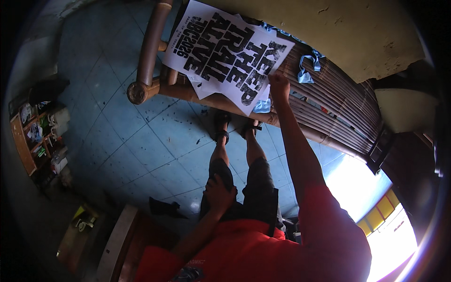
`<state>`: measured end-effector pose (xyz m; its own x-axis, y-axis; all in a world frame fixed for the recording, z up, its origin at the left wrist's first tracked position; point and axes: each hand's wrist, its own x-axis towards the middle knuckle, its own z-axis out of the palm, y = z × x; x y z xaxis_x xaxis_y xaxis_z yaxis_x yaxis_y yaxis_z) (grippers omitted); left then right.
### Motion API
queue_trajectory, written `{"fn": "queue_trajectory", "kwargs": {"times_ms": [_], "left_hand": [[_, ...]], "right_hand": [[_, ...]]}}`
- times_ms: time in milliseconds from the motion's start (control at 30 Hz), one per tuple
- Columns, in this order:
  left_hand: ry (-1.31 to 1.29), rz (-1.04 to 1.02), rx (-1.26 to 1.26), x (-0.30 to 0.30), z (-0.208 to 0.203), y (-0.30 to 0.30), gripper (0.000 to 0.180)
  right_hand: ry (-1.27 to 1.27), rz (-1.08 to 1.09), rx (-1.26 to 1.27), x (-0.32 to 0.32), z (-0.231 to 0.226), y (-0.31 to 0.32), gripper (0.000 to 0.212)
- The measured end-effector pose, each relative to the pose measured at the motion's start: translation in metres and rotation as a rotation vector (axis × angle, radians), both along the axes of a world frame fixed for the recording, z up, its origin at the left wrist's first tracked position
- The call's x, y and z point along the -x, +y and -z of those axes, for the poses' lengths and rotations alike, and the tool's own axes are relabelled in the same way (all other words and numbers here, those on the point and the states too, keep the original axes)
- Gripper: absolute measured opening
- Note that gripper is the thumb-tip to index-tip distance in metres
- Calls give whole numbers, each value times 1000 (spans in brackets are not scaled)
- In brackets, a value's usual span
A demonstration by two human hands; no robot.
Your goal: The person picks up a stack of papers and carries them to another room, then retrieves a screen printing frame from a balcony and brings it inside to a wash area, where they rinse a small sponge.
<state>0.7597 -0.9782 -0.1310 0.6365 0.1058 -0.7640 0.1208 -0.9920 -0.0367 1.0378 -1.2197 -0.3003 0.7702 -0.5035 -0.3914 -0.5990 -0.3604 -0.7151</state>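
My right arm stretches far forward, and my right hand is closed at the right edge of a large white printed sheet with bold black lettering. The fingertips seem to pinch that edge. More white paper pokes out from beneath the sheet. It lies over the left part of a bamboo bench. Just left of my right wrist a piece of light blue cloth shows from under the paper. My left hand rests on my left thigh, fingers apart, holding nothing.
Light blue ribbon lies on the slats near the wall. The bench's thick bamboo post rises at its left end. A wooden shelf with assorted items stands at far left. A dark object lies on the blue tiled floor.
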Motion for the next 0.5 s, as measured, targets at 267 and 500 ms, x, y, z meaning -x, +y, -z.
{"fn": "queue_trajectory", "kwargs": {"times_ms": [267, 500], "left_hand": [[151, -77, -58, -5, 2, -5, 88], [163, -62, -49, -4, 8, -6, 87]], "right_hand": [[-124, -753, -459, -10, -202, 59, 11], [-10, -375, -286, 18, -171, 28, 16]]}}
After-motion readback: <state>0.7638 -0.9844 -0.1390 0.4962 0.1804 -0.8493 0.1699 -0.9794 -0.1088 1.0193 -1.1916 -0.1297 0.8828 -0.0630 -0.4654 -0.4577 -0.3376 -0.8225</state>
